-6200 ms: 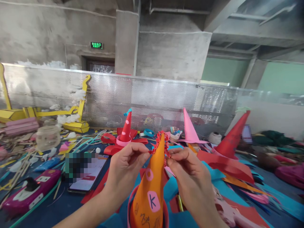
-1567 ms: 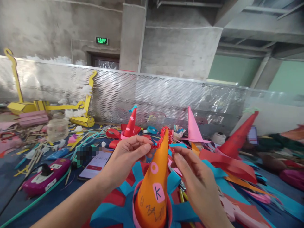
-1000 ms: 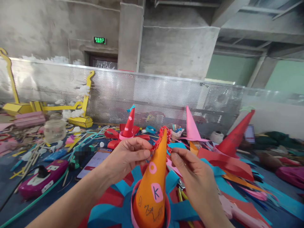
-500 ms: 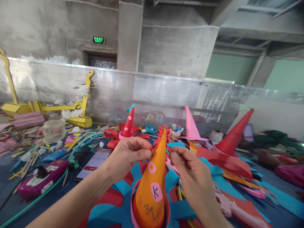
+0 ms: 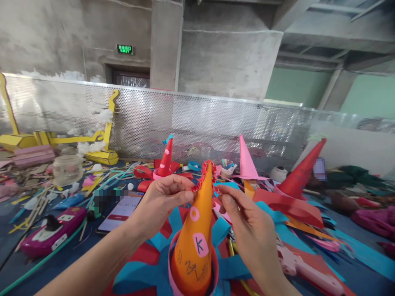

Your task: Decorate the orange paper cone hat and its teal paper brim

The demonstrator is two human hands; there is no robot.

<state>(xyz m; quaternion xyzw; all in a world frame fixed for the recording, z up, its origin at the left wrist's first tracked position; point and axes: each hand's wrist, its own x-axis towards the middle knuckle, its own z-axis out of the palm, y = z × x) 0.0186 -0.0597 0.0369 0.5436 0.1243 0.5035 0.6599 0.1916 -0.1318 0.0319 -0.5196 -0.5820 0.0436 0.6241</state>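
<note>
The orange cone (image 5: 195,234) stands upright between the 2 hands, its long axis running from a pink band at the base, low and near the wrists, up to a tip level with the fingertips. A red frill (image 5: 202,177) of pleated paper loops over that tip. The frill lies directly between the 2 grips, touching both, so neither hand is clearly nearer; the left seems to have the firmer hold.

The left hand (image 5: 163,201) comes in from the lower left with the forearm rising across the frame. Its thumb and forefinger are pinched narrow on the left end of the frill, just beside the cone's tip, and the other fingers curl under. The right hand (image 5: 247,230) rises from the lower right, back of the hand toward the camera. Its thumb and forefinger close on the frill's right end on the far side of the tip, though the contact itself is partly hidden by the fingers.

Below the grips, blue and red paper strips (image 5: 145,275) fan out from the cone's base. Beyond the left hand lie a phone (image 5: 120,207) and a small red cone (image 5: 166,158); beyond the right hand stands a pink cone (image 5: 246,158), with a large red cone (image 5: 300,174) farther right. A pink glue gun (image 5: 304,271) lies just right of the right wrist.
</note>
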